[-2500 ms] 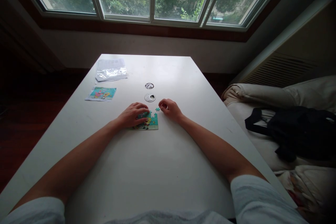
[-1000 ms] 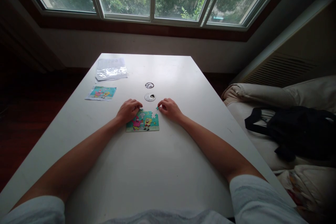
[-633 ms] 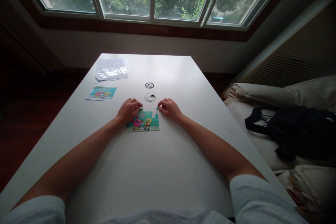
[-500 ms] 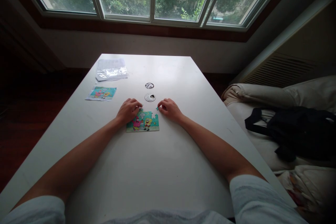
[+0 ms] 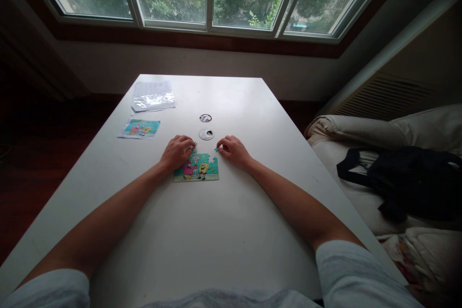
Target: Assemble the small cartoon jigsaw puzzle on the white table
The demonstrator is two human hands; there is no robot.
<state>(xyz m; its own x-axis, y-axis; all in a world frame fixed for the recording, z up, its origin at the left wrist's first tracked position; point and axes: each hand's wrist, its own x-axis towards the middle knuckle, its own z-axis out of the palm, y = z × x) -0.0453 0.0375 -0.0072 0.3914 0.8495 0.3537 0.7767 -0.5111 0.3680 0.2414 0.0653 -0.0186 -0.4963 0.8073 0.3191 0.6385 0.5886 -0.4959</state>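
Observation:
A small jigsaw puzzle (image 5: 198,167) with cartoon figures on a teal ground lies flat on the white table (image 5: 202,231). Its upper right part has a gap with jagged edges. At the puzzle's upper left corner, my left hand (image 5: 177,152) pinches a small teal piece (image 5: 195,144) between thumb and fingertips, and partly covers that corner. My right hand (image 5: 234,150) is closed just beyond the puzzle's upper right corner, its fingertips on another teal jigsaw piece (image 5: 216,149).
At the left lies a picture sheet (image 5: 139,128) with the same cartoon figures. Behind it are papers with a clear plastic sleeve (image 5: 153,96). Two round inserts (image 5: 206,134) are in the tabletop beyond my hands. A dark garment (image 5: 415,183) lies on the pale sofa (image 5: 353,127) at right.
My left hand has drawn back from lying over the puzzle to its upper left corner, where a piece now shows in its fingers. My right fingers have closed on a loose piece.

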